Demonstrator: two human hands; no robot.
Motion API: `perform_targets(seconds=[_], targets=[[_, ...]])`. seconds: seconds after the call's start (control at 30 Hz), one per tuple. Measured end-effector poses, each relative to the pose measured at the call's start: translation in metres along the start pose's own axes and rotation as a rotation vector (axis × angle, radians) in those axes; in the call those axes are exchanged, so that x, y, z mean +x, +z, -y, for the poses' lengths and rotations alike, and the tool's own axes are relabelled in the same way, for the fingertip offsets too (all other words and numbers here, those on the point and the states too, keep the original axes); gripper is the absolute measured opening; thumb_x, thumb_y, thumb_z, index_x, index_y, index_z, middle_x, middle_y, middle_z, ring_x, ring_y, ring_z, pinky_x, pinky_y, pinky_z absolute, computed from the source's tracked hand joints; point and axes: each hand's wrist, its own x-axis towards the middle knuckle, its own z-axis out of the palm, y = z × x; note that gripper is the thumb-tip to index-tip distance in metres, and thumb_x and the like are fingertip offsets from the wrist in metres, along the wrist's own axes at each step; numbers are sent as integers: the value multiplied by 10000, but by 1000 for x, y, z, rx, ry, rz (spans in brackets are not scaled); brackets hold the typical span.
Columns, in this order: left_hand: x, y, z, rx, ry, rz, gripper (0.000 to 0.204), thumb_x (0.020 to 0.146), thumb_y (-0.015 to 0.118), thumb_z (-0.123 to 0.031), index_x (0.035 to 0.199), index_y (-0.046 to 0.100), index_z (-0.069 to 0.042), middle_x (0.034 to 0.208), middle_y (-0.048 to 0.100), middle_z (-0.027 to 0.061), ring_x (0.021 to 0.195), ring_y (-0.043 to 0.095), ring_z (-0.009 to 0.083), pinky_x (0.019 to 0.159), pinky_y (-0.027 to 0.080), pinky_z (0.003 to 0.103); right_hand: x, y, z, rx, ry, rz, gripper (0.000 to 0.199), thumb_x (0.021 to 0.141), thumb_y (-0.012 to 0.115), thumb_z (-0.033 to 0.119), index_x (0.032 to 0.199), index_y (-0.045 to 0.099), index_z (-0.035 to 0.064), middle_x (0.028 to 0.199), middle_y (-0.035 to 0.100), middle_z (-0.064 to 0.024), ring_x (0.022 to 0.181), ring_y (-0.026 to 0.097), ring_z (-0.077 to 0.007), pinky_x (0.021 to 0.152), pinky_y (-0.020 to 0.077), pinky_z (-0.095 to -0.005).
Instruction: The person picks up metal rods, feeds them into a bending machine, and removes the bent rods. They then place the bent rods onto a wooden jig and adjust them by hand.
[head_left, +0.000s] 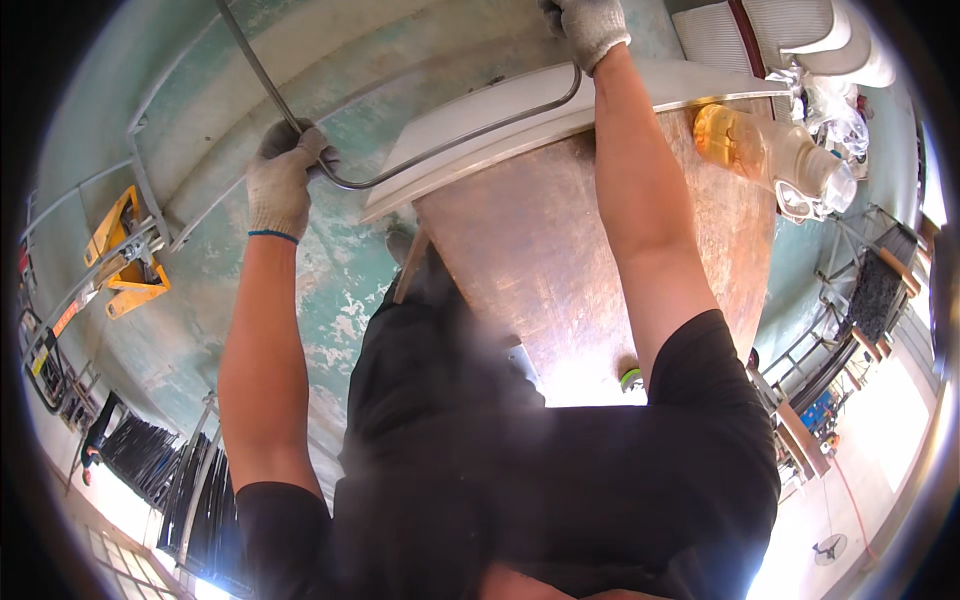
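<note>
A bent grey metal tube spans between my two hands, above the far edge of a worn brown tabletop. My left hand, in a pale knitted work glove with dark fingers, is closed around the tube near its left bend. From there one leg of the tube runs up and out of the top of the view. My right hand, gloved alike, is at the upper edge with its fingers curled around the tube's right leg, just past the other bend. The fingertips of this hand are partly cut off by the picture's edge.
A pale flat strip lies along the far edge of the tabletop. A clear plastic jug with yellow liquid lies at the right, beside crumpled clear plastic. A yellow wheeled frame stands on the worn green floor at left.
</note>
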Motion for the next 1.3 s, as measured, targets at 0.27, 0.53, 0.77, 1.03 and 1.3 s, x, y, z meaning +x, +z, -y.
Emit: perform_targets(seconds=[0.27, 0.53, 0.77, 1.03, 1.3], targets=[[-4, 10, 25, 23, -38, -47, 257, 998, 690, -73, 1221, 616, 33, 969, 678, 105, 840, 698, 240, 799, 605, 393, -12, -11, 22, -112, -23, 122, 221, 1009, 713, 217, 1063, 744, 5, 717, 622, -17, 588, 565, -114, 527, 449, -298], [2, 8, 32, 46, -35, 2, 270, 1015, 694, -109, 1224, 620, 45, 1002, 683, 121, 866, 710, 242, 807, 613, 373, -13, -30, 40, -546, -102, 235, 332, 973, 724, 232, 1152, 730, -48, 807, 705, -69, 667, 626, -161, 629, 505, -334], [3, 5, 39, 64, -34, -18, 284, 1014, 697, -125, 1232, 625, 42, 1002, 688, 123, 871, 712, 241, 806, 615, 364, -12, -29, 35, -495, -127, 239, 380, 970, 720, 240, 1210, 731, -55, 819, 709, -72, 690, 632, -161, 648, 510, -342], [5, 7, 39, 87, -26, -7, 289, 1005, 700, -128, 1220, 628, 50, 990, 697, 132, 873, 713, 232, 814, 601, 344, -19, -31, 48, -579, -127, 246, 437, 952, 751, 248, 1241, 710, -77, 872, 732, -82, 733, 658, -166, 686, 531, -342], [5, 13, 37, 139, 31, 13, 349, 1005, 706, -148, 1259, 597, 66, 990, 687, 133, 884, 712, 239, 843, 600, 357, -21, -34, 49, -550, -132, 252, 392, 941, 760, 218, 1206, 726, -68, 870, 733, -85, 751, 666, -173, 687, 536, -342]])
